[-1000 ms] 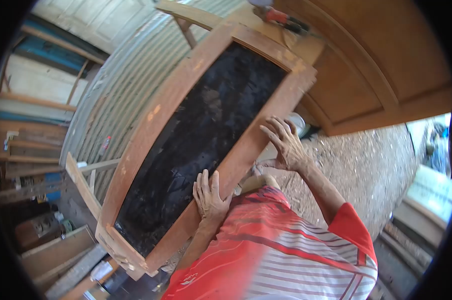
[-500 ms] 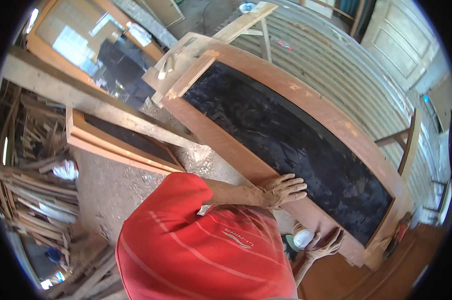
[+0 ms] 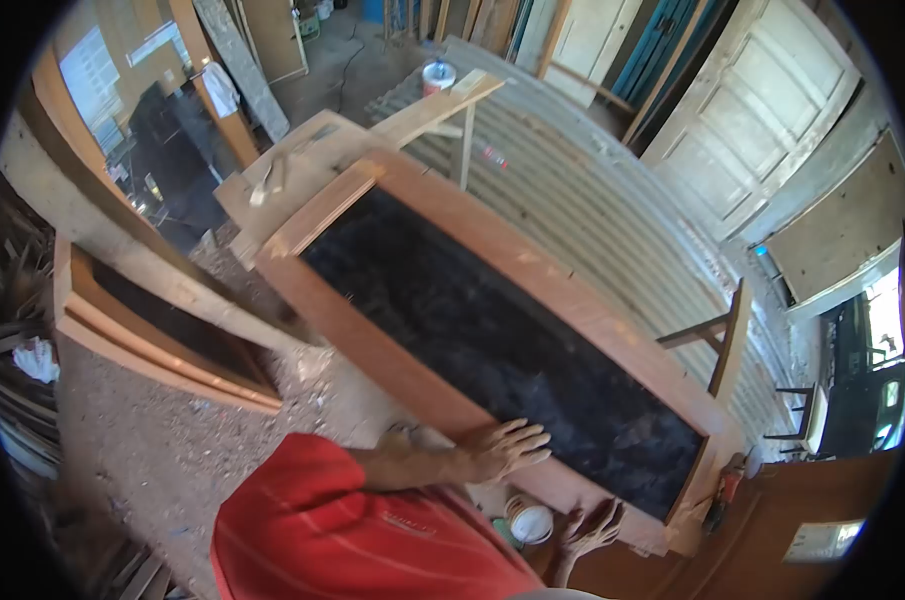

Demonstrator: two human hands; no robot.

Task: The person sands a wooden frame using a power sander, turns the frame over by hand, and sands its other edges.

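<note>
The view is swinging, yet the left hand is staying flat and unclenched on the wooden frame, the right hand hovering loosely open at its edge, seemingly steadying it

Woodworking workshop (messy): debris-littered grey-brown floor, piled brown wood scraps, at least 1 white panelled door, grey corrugated metal sheet.

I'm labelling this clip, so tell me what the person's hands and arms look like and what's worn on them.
The left hand and right hand wear no gloves. The left sleeve is short and red, part of a red shirt with thin pale lines.
</note>
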